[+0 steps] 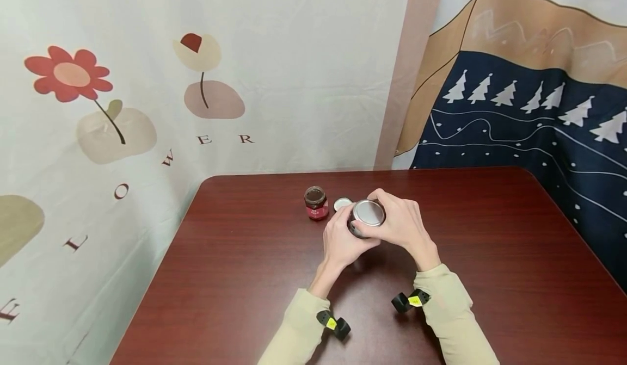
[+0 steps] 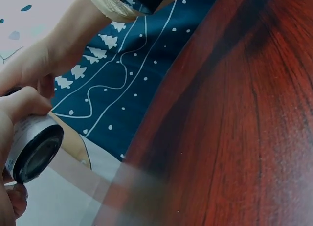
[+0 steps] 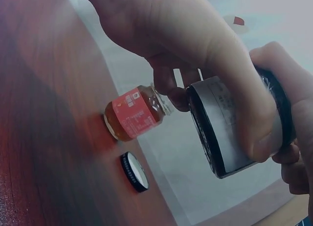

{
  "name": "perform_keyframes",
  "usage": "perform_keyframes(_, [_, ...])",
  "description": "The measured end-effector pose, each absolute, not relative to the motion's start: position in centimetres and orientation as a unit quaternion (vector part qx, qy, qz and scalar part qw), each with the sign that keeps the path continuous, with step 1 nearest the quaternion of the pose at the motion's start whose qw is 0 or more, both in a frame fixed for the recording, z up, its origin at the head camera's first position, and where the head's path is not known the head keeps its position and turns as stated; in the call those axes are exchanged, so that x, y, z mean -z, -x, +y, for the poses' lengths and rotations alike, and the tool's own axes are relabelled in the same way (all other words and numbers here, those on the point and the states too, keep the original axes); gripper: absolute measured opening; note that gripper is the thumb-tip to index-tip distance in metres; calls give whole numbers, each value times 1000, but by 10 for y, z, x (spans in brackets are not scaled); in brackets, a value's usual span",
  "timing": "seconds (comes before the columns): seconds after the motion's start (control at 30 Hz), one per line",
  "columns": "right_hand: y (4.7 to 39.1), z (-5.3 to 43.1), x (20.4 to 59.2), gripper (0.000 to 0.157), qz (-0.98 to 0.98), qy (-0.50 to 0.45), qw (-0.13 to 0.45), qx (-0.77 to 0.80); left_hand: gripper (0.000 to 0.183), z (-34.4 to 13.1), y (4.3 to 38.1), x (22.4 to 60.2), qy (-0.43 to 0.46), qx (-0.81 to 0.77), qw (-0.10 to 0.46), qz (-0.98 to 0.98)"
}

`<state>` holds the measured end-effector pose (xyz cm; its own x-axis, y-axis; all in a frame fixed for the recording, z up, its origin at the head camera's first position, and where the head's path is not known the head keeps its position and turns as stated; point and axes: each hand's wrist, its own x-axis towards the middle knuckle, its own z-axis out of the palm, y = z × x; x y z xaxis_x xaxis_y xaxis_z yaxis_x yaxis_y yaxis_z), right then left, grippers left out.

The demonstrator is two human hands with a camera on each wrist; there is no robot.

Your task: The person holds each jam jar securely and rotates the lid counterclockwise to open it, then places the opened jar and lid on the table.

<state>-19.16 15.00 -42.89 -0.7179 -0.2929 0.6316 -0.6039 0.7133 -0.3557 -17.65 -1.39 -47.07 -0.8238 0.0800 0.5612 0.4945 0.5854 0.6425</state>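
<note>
Both hands hold a dark round jar (image 1: 368,212) above the table, its silver-grey top facing up in the head view. My left hand (image 1: 339,241) grips it from the left side. From the right, my right hand (image 1: 400,221) curls round it, thumb in front and index finger behind. A white label (image 3: 215,101) wraps the jar's side, partly covered by the right thumb in the right wrist view. Its black-rimmed underside (image 2: 40,152) shows in the left wrist view. Just beyond the hands, an uncovered jam jar (image 1: 316,204) with a red label stands upright.
A round lid (image 1: 342,203) lies on the table between the jam jar and the hands, pale inside up. The dark red wooden table (image 1: 235,278) reaches to a printed curtain (image 1: 303,109) at the back. Dark cameras are strapped to both wrists.
</note>
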Motion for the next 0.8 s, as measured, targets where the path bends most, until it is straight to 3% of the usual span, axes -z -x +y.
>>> perform_keyframes(0.47, [193, 145, 430, 46, -857, -280, 312, -299, 68, -29, 181, 459, 233, 463, 185, -835])
perform_keyframes(0.8, [191, 140, 428, 44, -852, -285, 303, -319, 65, -37, 183, 457, 247, 481, 136, -830])
